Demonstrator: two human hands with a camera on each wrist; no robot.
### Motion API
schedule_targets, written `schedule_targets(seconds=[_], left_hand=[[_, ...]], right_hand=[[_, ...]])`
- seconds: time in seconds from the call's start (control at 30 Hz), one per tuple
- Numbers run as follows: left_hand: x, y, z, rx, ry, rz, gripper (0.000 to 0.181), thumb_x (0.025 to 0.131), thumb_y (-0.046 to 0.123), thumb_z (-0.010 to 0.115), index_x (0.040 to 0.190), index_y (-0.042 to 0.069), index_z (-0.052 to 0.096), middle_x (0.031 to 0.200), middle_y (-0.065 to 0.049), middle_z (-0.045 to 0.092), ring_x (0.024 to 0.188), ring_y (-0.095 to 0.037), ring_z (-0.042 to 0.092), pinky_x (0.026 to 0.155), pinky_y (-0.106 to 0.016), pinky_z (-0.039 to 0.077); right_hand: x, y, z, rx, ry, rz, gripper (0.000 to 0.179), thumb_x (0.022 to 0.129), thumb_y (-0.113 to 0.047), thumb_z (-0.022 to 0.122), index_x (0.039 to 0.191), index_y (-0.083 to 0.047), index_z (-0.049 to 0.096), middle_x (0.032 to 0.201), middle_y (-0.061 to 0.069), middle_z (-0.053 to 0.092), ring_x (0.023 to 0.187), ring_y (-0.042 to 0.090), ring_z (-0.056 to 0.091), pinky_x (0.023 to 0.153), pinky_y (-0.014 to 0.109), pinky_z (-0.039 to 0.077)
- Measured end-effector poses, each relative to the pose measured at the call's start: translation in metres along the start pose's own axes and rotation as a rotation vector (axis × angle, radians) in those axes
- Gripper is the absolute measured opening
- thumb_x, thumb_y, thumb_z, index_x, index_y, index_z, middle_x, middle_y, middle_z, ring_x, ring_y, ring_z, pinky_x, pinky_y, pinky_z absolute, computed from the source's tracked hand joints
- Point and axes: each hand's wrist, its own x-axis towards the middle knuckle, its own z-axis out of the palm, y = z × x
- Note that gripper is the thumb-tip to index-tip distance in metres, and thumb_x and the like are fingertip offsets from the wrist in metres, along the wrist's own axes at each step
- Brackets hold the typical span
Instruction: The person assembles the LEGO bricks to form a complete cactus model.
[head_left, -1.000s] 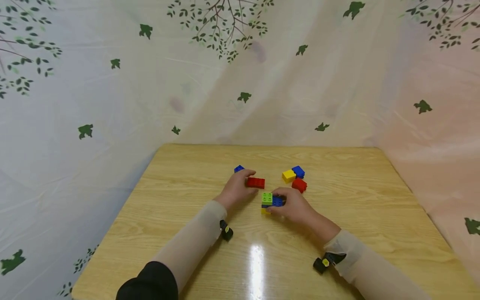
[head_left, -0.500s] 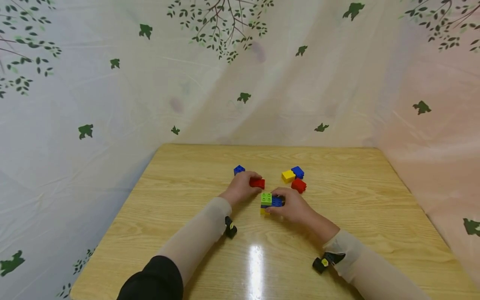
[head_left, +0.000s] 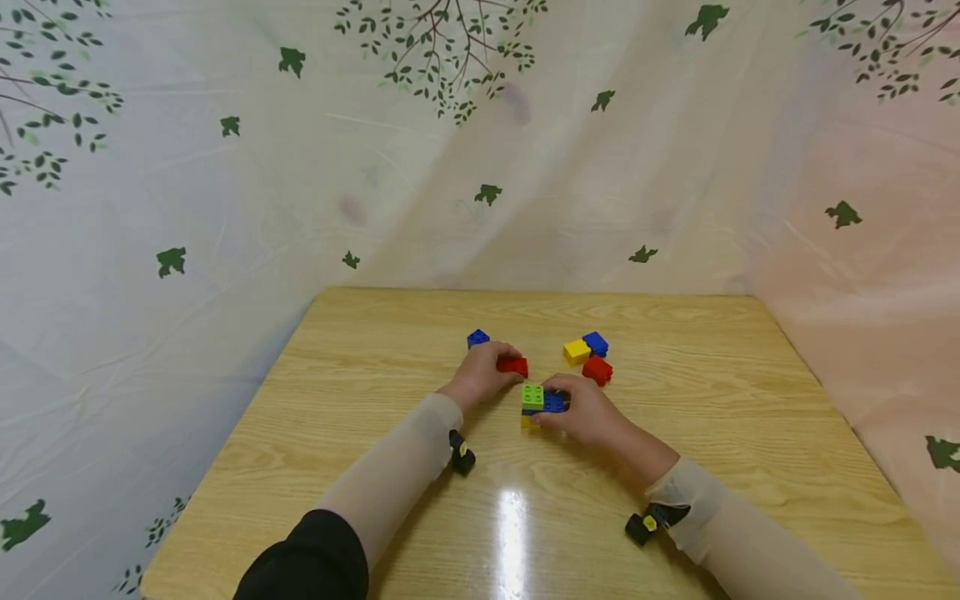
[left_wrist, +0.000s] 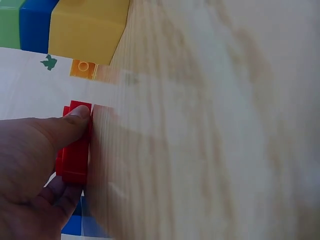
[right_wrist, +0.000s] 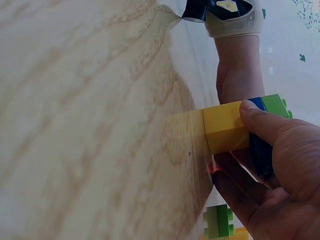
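My left hand (head_left: 483,372) pinches a long red toy brick (head_left: 516,366), its thumb against one side and fingers on the other. The left wrist view shows that red brick (left_wrist: 76,157) standing low on the table. My right hand (head_left: 594,408) grips a small stack of bricks (head_left: 533,397), green on top, blue in the middle sticking out to the right, yellow at the bottom. In the right wrist view the thumb presses where the yellow brick (right_wrist: 224,129) meets the blue one. The stack stands just in front and to the right of the red brick, apart from it.
Beyond my left hand lies a blue brick (head_left: 477,338). Behind the right hand a yellow brick (head_left: 577,352), another blue brick (head_left: 596,343) and a second red brick (head_left: 598,371) sit close together. A green brick (right_wrist: 218,221) shows low in the right wrist view. Leaf-patterned cloth surrounds the table (head_left: 360,333).
My left hand has shifted slightly right along the red brick, covering more of it and uncovering the blue brick behind. The right hand and its stack stay nearly still.
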Motion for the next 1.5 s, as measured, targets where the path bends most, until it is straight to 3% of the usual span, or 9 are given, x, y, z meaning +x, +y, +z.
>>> schedule_targets(seconds=[0.47, 0.7, 0.87, 1.1, 1.5], left_hand=[[-0.007, -0.004, -0.005, -0.033, 0.047, 0.045, 0.036, 0.093, 0.031, 0.083, 0.125, 0.019, 0.074, 0.126, 0.003, 0.07, 0.118, -0.018, 0.063, 0.102, -0.039, 0.054], [-0.015, -0.002, -0.009, -0.079, 0.02, 0.049, 0.033, 0.094, 0.028, 0.083, 0.124, 0.02, 0.073, 0.12, 0.004, 0.069, 0.108, -0.016, 0.063, 0.096, -0.037, 0.056], [-0.021, 0.001, -0.012, -0.102, 0.005, 0.072, 0.032, 0.094, 0.025, 0.082, 0.124, 0.018, 0.072, 0.117, 0.003, 0.069, 0.103, -0.015, 0.063, 0.092, -0.034, 0.057], [-0.028, 0.009, -0.018, -0.11, 0.033, 0.12, 0.034, 0.094, 0.028, 0.082, 0.125, 0.018, 0.071, 0.119, 0.004, 0.07, 0.108, -0.014, 0.064, 0.096, -0.033, 0.056], [-0.044, 0.022, -0.022, -0.136, 0.05, 0.136, 0.036, 0.095, 0.028, 0.081, 0.128, 0.017, 0.073, 0.123, 0.002, 0.071, 0.108, -0.015, 0.065, 0.094, -0.033, 0.057]], right_hand=[[0.0, -0.001, 0.0, -0.002, 0.0, -0.003, 0.039, 0.087, -0.027, 0.089, 0.121, -0.016, 0.073, 0.12, -0.001, 0.068, 0.106, 0.021, 0.062, 0.099, 0.045, 0.056], [0.0, 0.0, 0.001, -0.007, 0.005, 0.005, 0.039, 0.086, -0.027, 0.089, 0.121, -0.018, 0.073, 0.119, -0.003, 0.068, 0.105, 0.021, 0.063, 0.099, 0.044, 0.056], [-0.001, -0.001, 0.001, -0.008, 0.002, 0.017, 0.04, 0.086, -0.027, 0.089, 0.121, -0.019, 0.073, 0.119, -0.004, 0.067, 0.105, 0.021, 0.062, 0.099, 0.044, 0.056], [-0.001, 0.0, 0.0, -0.011, 0.004, 0.002, 0.04, 0.086, -0.027, 0.089, 0.121, -0.018, 0.073, 0.119, -0.003, 0.068, 0.106, 0.021, 0.063, 0.099, 0.044, 0.056], [-0.001, 0.001, -0.001, -0.011, -0.003, -0.039, 0.039, 0.088, -0.027, 0.088, 0.123, -0.015, 0.073, 0.119, -0.002, 0.068, 0.105, 0.02, 0.064, 0.097, 0.045, 0.057]])
